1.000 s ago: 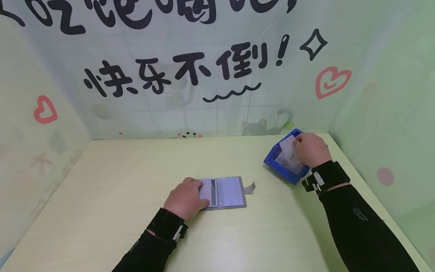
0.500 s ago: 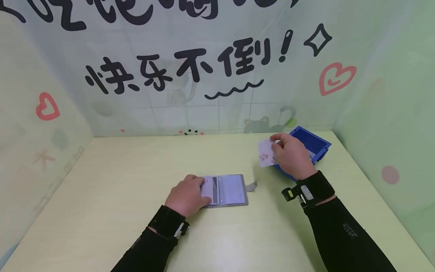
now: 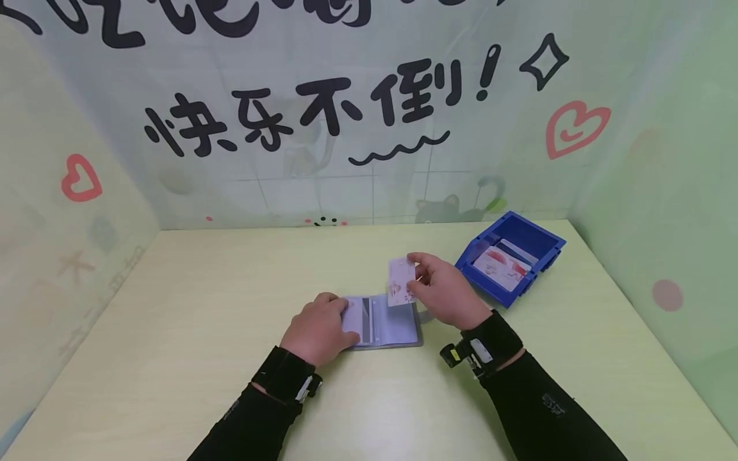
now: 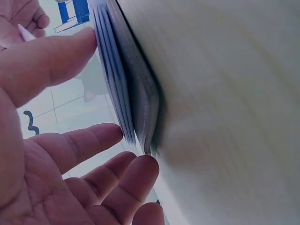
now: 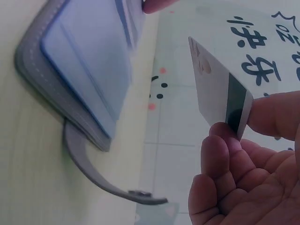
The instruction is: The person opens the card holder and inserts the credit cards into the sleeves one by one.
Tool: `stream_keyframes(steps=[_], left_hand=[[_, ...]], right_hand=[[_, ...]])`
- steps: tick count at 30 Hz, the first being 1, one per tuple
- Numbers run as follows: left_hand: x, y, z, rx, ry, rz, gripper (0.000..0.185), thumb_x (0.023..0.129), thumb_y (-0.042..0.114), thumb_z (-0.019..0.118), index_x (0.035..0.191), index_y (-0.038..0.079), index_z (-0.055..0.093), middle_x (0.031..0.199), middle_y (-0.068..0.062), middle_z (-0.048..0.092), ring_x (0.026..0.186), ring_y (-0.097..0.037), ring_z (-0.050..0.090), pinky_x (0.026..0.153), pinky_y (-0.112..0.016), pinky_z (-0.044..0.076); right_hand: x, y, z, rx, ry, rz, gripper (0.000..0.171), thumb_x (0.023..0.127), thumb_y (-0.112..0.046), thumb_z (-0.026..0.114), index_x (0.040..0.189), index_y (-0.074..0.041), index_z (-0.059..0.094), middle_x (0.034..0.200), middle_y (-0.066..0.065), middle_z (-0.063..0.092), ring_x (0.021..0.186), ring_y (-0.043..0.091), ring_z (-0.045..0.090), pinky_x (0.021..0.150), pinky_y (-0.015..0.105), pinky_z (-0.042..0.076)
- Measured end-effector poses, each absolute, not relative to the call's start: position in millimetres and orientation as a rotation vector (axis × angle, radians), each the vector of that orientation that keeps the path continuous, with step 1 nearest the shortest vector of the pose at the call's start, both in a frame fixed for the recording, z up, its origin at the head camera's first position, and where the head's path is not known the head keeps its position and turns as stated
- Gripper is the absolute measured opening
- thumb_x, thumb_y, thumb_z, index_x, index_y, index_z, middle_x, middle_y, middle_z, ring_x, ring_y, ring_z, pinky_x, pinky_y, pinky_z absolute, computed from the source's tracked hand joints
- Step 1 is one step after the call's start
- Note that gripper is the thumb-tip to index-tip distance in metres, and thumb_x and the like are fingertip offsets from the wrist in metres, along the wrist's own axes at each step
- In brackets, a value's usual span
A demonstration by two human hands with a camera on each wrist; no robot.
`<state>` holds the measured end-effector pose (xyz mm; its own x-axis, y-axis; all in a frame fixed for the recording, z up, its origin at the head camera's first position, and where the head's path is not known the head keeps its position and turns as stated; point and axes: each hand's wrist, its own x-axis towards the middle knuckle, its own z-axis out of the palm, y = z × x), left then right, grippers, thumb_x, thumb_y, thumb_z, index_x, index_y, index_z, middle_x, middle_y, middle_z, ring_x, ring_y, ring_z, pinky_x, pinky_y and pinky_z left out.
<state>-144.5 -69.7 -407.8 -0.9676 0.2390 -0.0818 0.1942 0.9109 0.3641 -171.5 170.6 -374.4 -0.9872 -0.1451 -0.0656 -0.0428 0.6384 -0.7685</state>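
Note:
A grey card holder (image 3: 398, 328) lies unfolded on the table, its clear sleeves showing and its snap strap (image 5: 101, 180) sticking out to the right. My left hand (image 3: 318, 331) holds its left side; in the left wrist view the thumb (image 4: 70, 56) and index fingertip touch the sleeve edges, and another fingertip meets the cover's corner. Between thumb and fingers, my right hand (image 3: 450, 291) pinches a white card with a pink flower print (image 3: 400, 282), upright above the holder's right half. In the right wrist view the card's dark stripe (image 5: 236, 101) faces the camera.
To the right of the holder, near the back right corner of the table (image 3: 202, 320), sits a blue plastic bin (image 3: 501, 296) with several printed cards (image 3: 500, 267) inside. A printed cloth backdrop (image 3: 259, 198) rises behind the table, with side panels left and right.
My right hand has lifted a card out of the blue bin and carried it left to the card holder. The left hand has stayed on the holder.

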Motion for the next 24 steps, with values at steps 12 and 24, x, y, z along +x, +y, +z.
stream_keyframes(steps=[12, 24], left_hand=[[-147, -70, -406, 0.361, 2.933, 0.507, 0.064, 0.089, 0.036, 0.083, 0.142, 0.004, 0.064, 0.145, -0.017, 0.059, 0.103, -0.028, 0.062, 0.087, -0.043, 0.057], [-146, -70, -407, 0.356, 2.934, 0.498, 0.064, 0.089, 0.035, 0.084, 0.141, 0.004, 0.064, 0.144, -0.018, 0.059, 0.102, -0.028, 0.062, 0.088, -0.043, 0.057]], right_hand=[[-161, 144, -391, -0.173, 2.728, -1.114, 0.065, 0.101, -0.014, 0.07, 0.16, -0.012, 0.045, 0.118, 0.006, 0.067, 0.107, 0.022, 0.062, 0.088, 0.034, 0.055], [-162, 141, -398, -0.165, 2.731, -1.08, 0.067, 0.1, -0.016, 0.072, 0.161, -0.013, 0.044, 0.12, 0.004, 0.067, 0.107, 0.021, 0.062, 0.087, 0.033, 0.055]])
